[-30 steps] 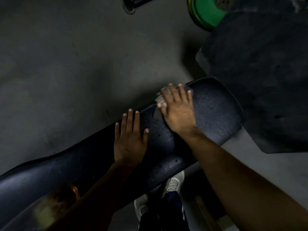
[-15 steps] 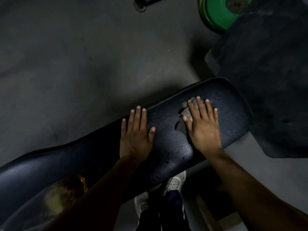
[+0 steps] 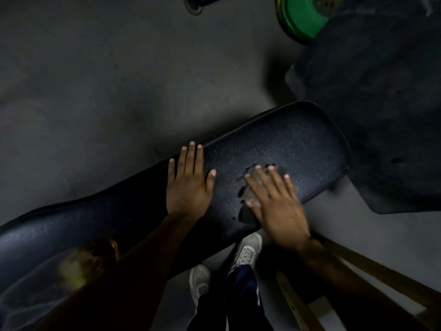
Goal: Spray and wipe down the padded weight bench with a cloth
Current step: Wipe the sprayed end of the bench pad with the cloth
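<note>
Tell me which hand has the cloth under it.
The right hand: its flat fingers press the cloth onto the bench pad. The left hand rests bare on the pad.

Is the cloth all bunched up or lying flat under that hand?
Mostly flat. The cloth lies spread on the bench, pressed down by the right hand's straight fingers; only its edges peek out.

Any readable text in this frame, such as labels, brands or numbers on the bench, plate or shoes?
None can be read. The padded bench, the cloth, the green weight plate and the white shoes show no legible words, numbers or logos; the frame is dark and partly blurred.
</note>
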A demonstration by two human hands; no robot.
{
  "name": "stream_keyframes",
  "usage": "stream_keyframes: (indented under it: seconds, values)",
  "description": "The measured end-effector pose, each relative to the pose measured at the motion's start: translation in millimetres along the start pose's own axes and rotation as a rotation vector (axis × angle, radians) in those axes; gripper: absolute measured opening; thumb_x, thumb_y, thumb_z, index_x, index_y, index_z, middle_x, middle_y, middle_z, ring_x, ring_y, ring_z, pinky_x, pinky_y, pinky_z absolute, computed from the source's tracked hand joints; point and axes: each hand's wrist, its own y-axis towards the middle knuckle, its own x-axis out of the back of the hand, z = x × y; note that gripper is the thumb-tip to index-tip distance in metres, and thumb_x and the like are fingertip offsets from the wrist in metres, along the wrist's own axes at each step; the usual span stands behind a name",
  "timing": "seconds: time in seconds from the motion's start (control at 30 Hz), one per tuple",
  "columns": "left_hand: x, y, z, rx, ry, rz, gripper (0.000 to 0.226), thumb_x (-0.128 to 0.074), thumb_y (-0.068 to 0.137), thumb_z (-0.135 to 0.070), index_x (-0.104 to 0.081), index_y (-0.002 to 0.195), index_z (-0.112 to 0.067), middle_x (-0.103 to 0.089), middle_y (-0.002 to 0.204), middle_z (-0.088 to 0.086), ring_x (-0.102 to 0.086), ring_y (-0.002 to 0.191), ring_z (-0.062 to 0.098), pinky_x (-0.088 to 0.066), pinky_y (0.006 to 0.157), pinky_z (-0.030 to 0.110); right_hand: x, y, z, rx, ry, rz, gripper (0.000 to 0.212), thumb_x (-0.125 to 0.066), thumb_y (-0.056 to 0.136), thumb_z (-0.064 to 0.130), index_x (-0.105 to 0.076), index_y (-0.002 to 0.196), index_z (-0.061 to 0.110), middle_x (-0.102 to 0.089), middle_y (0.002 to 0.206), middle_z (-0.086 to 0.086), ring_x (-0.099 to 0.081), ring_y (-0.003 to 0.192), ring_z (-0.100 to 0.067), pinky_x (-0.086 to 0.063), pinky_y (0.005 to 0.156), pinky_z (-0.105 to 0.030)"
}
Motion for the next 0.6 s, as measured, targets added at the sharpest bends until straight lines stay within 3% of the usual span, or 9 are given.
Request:
stream_keyframes:
  seconds: [0.13, 0.27, 0.5, 0.6]
  values:
    - [1, -1, -1, -0.001, -0.006, 0.017, 0.071, -0.016, 0.105, -0.054, -0.008, 0.165, -0.017, -0.005, 0.174, 0.004, -0.004, 0.16, 0.02, -0.006, 0.129, 0.049, 7, 3, -53, -0.253, 0.041, -0.056, 0.06, -0.031, 0.108, 0.048, -0.031, 0.164, 0.026, -0.027, 0.173, -0.005, -0.022, 0.161, -0.033, -0.019, 0.129, -0.059]
    - [2, -2, -1, 0.002, -0.036, 0.022, 0.075, -0.016, 0.103, -0.056, -0.013, 0.164, -0.014, -0.008, 0.173, 0.007, -0.007, 0.16, 0.023, -0.007, 0.129, 0.049, 11, 48, -48, -0.403, 0.138, -0.102, 0.059, -0.032, 0.109, 0.047, -0.033, 0.163, 0.023, -0.029, 0.172, -0.006, -0.021, 0.16, -0.035, -0.015, 0.128, -0.061]
    - [1, -57, -5, -0.062, 0.026, 0.02, 0.074, -0.024, 0.103, -0.054, -0.013, 0.164, -0.013, -0.007, 0.173, 0.007, -0.005, 0.16, 0.023, -0.006, 0.128, 0.052, -7, -3, 34, 0.001, 0.067, -0.077, 0.064, -0.044, 0.107, 0.046, -0.03, 0.164, 0.024, -0.026, 0.174, -0.003, -0.02, 0.161, -0.031, -0.014, 0.13, -0.056]
    - [-5, -83, 2, -0.069, 0.074, 0.005, 0.075, -0.026, 0.104, -0.055, -0.015, 0.164, -0.013, -0.01, 0.173, 0.006, -0.007, 0.16, 0.022, -0.006, 0.128, 0.053, -18, -39, 25, 0.022, 0.024, -0.086, 0.063, -0.043, 0.106, 0.047, -0.032, 0.164, 0.025, -0.029, 0.172, -0.001, -0.024, 0.16, -0.028, -0.02, 0.129, -0.055]
